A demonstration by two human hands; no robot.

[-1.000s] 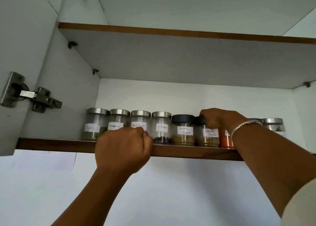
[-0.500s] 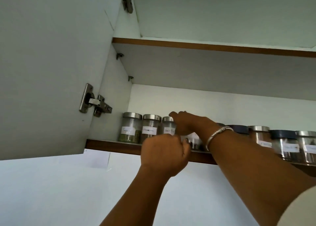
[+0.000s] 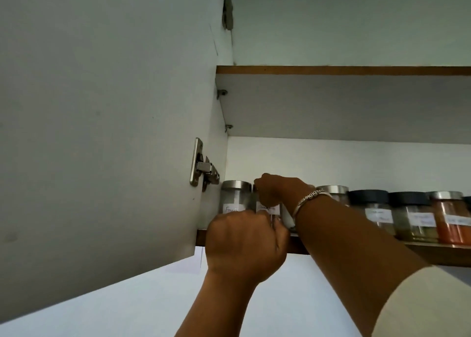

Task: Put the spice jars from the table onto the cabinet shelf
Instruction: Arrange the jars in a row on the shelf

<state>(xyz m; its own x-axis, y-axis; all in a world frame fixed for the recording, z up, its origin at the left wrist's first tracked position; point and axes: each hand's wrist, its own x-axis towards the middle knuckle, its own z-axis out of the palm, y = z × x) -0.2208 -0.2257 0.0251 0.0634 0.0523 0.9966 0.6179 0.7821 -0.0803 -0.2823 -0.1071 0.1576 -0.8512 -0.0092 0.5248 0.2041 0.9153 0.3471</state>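
Observation:
A row of labelled spice jars stands on the cabinet shelf [image 3: 433, 256]. The leftmost steel-lidded jar [image 3: 235, 197] is by the cabinet's side wall. My right hand [image 3: 277, 190], with a silver bracelet at the wrist, grips the top of the second jar [image 3: 267, 208] from above. My left hand [image 3: 244, 245] is curled into a fist at the shelf's front edge, its fingers against the lower front of that jar; nothing shows inside it. Further right stand a steel-lidded jar [image 3: 334, 191], two black-lidded jars [image 3: 369, 204] and an orange-filled jar [image 3: 451, 222].
The open cabinet door [image 3: 102, 132] fills the left side, hung on a metal hinge [image 3: 202, 169] close to the leftmost jar. An upper shelf [image 3: 331, 70] runs overhead. White wall lies below the cabinet.
My view has swung left, so the jars sit further right. My right hand has travelled left along the row onto the second jar's top. My left fist has followed to the shelf's left end.

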